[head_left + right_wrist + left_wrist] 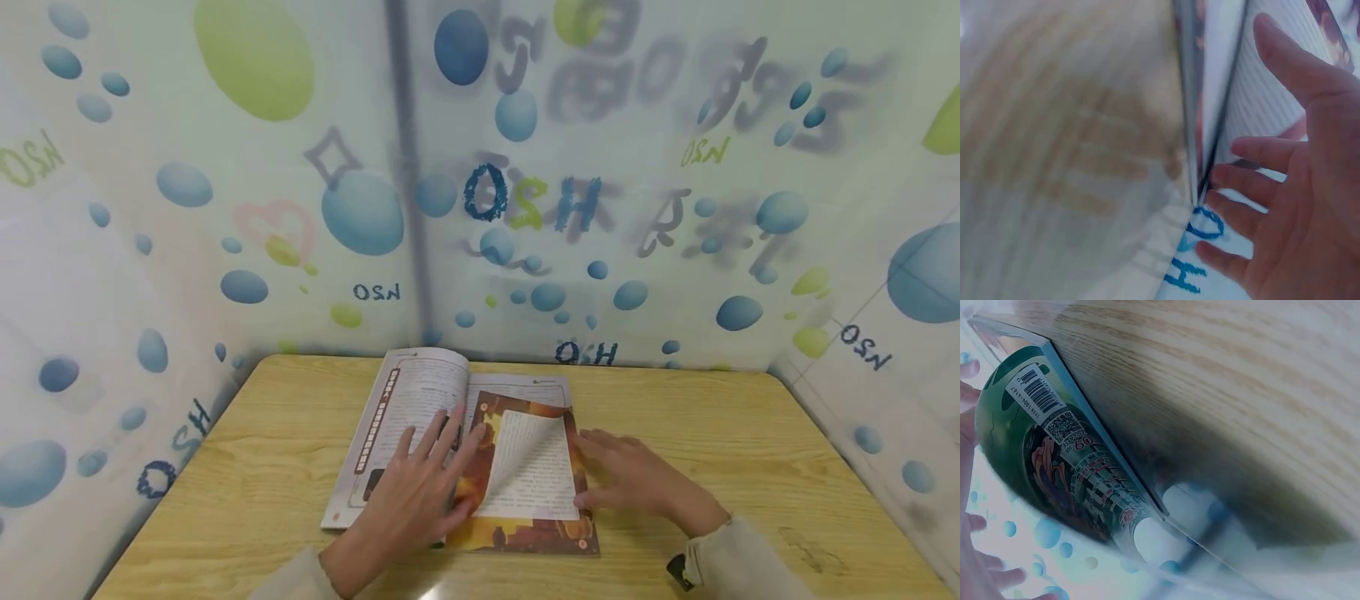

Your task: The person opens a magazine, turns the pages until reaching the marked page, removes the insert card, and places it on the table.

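Open magazine (517, 467) at six o'clock in my head view. Left hand (416, 496) spread across it; right hand (637, 479) loosely spread, at its three o'clock. I judge pages (536, 479) light, floppy, tearable; best pinched there.

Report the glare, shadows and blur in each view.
Head: a small bright glare on the tabletop at the bottom edge; left wrist: a broad dark shadow beside the green-covered magazine; right wrist: a whitish haze, tabletop grain blurred, soft finger-shaped dark patches.
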Demonstrator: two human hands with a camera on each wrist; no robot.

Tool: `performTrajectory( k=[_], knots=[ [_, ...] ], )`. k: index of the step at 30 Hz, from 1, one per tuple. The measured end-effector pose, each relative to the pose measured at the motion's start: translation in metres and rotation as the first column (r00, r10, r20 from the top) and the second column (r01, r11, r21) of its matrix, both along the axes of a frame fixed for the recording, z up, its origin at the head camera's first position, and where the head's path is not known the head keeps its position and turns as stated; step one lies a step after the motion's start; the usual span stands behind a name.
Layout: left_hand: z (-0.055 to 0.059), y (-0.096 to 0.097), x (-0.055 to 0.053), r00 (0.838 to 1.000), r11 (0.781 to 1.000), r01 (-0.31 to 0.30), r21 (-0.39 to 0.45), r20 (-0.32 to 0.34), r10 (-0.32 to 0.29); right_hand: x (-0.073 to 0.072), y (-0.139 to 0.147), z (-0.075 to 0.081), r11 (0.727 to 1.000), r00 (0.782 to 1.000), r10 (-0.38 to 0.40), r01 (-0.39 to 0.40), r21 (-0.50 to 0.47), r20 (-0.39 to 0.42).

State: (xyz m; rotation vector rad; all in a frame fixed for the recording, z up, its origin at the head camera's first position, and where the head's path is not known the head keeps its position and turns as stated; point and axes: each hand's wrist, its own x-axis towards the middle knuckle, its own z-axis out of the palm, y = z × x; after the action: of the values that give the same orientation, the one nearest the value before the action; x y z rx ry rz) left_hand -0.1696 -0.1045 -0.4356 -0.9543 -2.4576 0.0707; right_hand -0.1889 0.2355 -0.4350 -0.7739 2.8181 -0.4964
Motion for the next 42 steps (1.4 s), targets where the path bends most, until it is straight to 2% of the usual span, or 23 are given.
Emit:
performTrajectory(
  k=[4,8,14,20,23,26,31,37,42],
  knots=[
    [0.001,0.0,-0.001,0.997,0.997,0.077,-0.014,-0.017,-0.077,0.003,-0.008,-0.007,0.995,0.995,0.102,-0.102,0.015,0.001],
    [0.001,0.0,-0.003,0.99,0.988,0.139,-0.068,-0.009,-0.14,0.005,-0.013,-0.01,0.99,0.989,0.139,-0.14,0.022,0.05],
    [0.003,0.0,-0.005,0.991,0.97,0.132,-0.202,-0.002,-0.136,0.005,-0.016,-0.008,0.991,0.989,0.135,-0.136,0.019,0.061],
    [0.004,0.001,-0.008,0.99,0.942,0.131,-0.31,-0.004,-0.139,0.006,-0.017,-0.007,0.992,0.99,0.123,-0.124,0.02,0.066],
    [0.004,0.001,-0.009,0.988,0.936,0.14,-0.323,-0.012,-0.152,0.005,-0.017,-0.01,0.993,0.991,0.116,-0.118,0.029,0.062],
    [0.004,0.002,-0.009,0.987,0.946,0.151,-0.288,-0.005,-0.159,0.004,-0.016,-0.011,0.993,0.992,0.112,-0.114,0.036,0.062],
    [0.004,0.002,-0.007,0.991,0.966,0.133,-0.221,0.01,-0.134,0.003,-0.016,-0.013,0.993,0.991,0.112,-0.114,0.034,0.068],
    [0.007,0.002,-0.005,0.998,0.964,0.054,-0.262,-0.018,-0.061,0.004,-0.014,-0.012,0.991,0.99,0.132,-0.133,0.025,0.054],
    [0.007,0.001,-0.005,1.0,0.961,0.019,-0.277,-0.008,-0.023,0.005,-0.014,-0.011,0.989,0.989,0.143,-0.144,0.029,0.044]
  ],
)
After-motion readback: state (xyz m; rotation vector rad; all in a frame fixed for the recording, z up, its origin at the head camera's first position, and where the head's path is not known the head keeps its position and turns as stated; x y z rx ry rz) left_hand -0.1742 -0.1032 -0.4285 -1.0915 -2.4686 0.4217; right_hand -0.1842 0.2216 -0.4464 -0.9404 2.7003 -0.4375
